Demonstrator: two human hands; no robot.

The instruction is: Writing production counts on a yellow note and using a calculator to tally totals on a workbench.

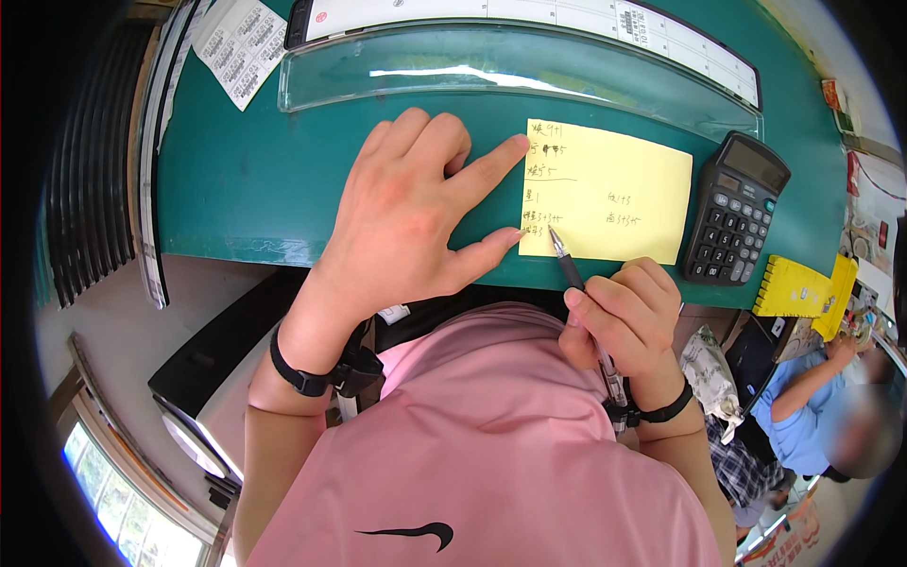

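Note:
A yellow sheet of notepaper (633, 180) with handwritten lines lies on the green tabletop (227, 180). My left hand (411, 208) rests at its left edge, fingers apart, with the index fingertip and thumb tip touching the paper's side and the other fingers curled. In my right hand (628, 321) is a pen (570, 268) with a dark grip and clear barrel, pinched between thumb and fingers. Its tip points at the lower left of the sheet, near the last written line; whether it touches the paper I cannot tell.
Right of the paper is a black calculator (735, 208). Beyond it stretches a long clear plastic piece (520, 71) before a white chart strip (567, 14). A printed label sheet (239, 52) lies far left. Yellow objects (794, 288) hang at the right edge; a person in blue (798, 416) sits beyond.

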